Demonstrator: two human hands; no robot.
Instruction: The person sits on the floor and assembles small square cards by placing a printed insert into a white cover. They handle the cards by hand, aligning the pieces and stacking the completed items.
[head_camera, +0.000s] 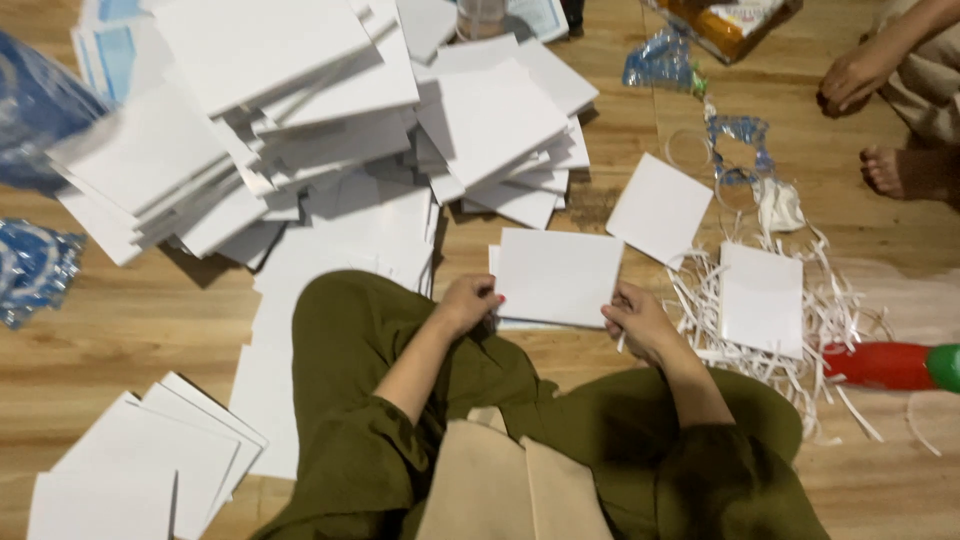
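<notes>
I sit on a wooden floor in olive-green clothes. A small stack of white cards (558, 275) lies on the floor just past my knees. My left hand (468, 300) grips its near left corner. At the near right corner, my right hand (640, 322) is closed on the stack's edge, and a thin white strip shows under the fingers. A single white card (660, 208) lies just beyond to the right. Another white card (762, 298) rests on a heap of white paper strips (840, 320).
Big untidy piles of white cards (290, 120) fill the floor ahead and left, and more cards (150, 465) lie fanned at my near left. Blue plastic wrappers (35, 265) sit at the left. A red and green object (895, 365) lies right. Another person's hand (855, 75) and foot (885, 168) are far right.
</notes>
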